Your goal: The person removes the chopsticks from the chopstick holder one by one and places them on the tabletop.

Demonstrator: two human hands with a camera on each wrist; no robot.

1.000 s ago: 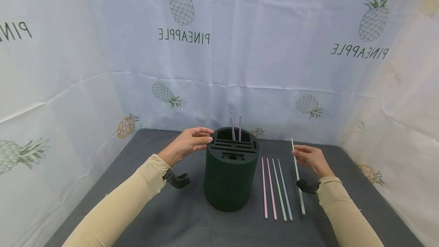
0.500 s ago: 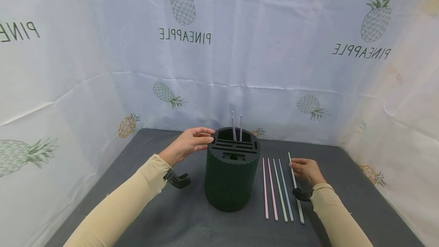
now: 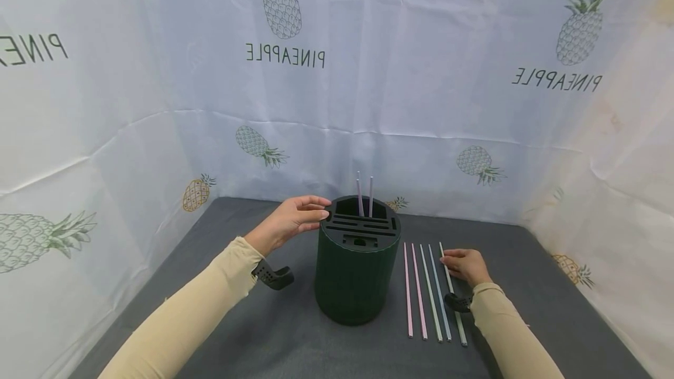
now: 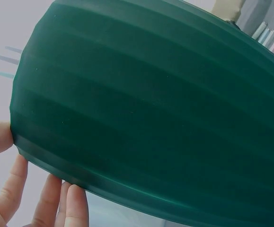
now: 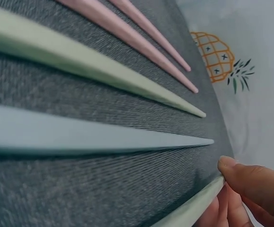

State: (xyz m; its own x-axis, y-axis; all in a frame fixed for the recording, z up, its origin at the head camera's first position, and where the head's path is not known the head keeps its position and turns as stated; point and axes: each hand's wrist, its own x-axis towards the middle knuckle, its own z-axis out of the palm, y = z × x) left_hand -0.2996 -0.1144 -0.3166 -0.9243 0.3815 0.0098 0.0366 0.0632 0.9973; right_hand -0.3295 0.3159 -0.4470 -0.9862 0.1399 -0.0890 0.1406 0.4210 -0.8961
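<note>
My right hand (image 3: 466,265) pinches a pale green chopstick (image 3: 457,314) near its thin far end, thumb on top. In the right wrist view that chopstick (image 5: 196,203) slants down beside a light blue chopstick (image 5: 94,132). To the left lie a green chopstick (image 3: 432,294) and two pink chopsticks (image 3: 418,294), roughly parallel. A dark green ribbed holder (image 3: 354,285) stands upright, its black slotted top facing up. My left hand (image 3: 286,221) touches the holder's upper left edge, fingers fairly straight along the side. Purple chopsticks (image 3: 371,197) stand in the rear compartment, their lower ends hidden.
A dark grey cloth (image 3: 253,332) covers the table. White curtains printed with pineapples (image 3: 421,98) hang behind it and on both sides. Each wrist wears a black strap mount (image 3: 274,275).
My right hand has moved left and nearer to me, bringing the pale green chopstick beside the blue one, close to the row. The left hand stays at the holder.
</note>
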